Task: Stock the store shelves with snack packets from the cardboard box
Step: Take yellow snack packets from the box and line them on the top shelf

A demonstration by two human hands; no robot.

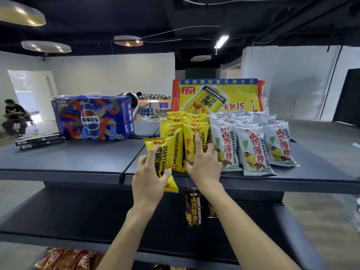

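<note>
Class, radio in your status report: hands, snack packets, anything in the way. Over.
Left hand grips yellow packet, tilted, at shelf edge. Right hand holds front shelved packet. White packets close on right; nothing blocking.

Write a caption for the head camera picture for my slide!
Left hand grips a yellow Shanyaobopian packet while right hand holds the front packet of the yellow row on the top shelf.
</note>
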